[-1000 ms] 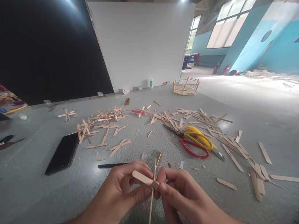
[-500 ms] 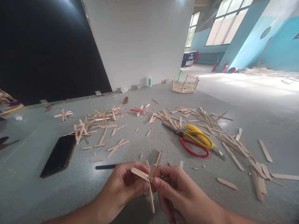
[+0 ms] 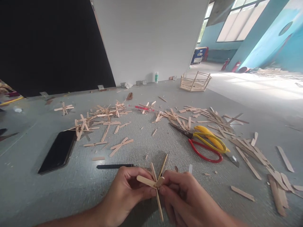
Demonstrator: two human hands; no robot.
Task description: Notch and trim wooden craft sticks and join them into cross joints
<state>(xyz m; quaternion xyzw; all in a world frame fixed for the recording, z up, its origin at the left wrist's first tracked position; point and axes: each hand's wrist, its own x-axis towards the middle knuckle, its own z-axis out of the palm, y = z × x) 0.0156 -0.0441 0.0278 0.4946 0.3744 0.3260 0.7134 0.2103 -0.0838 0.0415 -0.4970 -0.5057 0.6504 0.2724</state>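
Between my hands is a small star-shaped assembly of crossed popsicle sticks [image 3: 147, 181], held just above the table at the near edge of view. My left hand [image 3: 129, 192] pinches it from the left, thumb close to the joint. From the other side my right hand [image 3: 181, 194] grips it with thumb and forefinger near the same joint. Sticks point up, left and down from the centre. The curled fingers hide part of the joint. Just beyond my left hand lies a dark pen-like tool [image 3: 115, 166] on the table.
Yellow-and-red-handled scissors [image 3: 205, 148] lie right of centre beside a yellow-handled knife [image 3: 233, 159]. A phone [image 3: 58, 151] rests at left. Loose popsicle sticks [image 3: 251, 154] are scattered right; joined stick pieces [image 3: 121, 146] sit left. A hexagonal stick frame [image 3: 195, 83] and glue bottle [image 3: 156, 77] stand farther back.
The view has shifted, so most table things appear farther right. The stick assembly has turned slightly in my fingers, its right-hand stick now tipped toward me. Both hands keep their hold.
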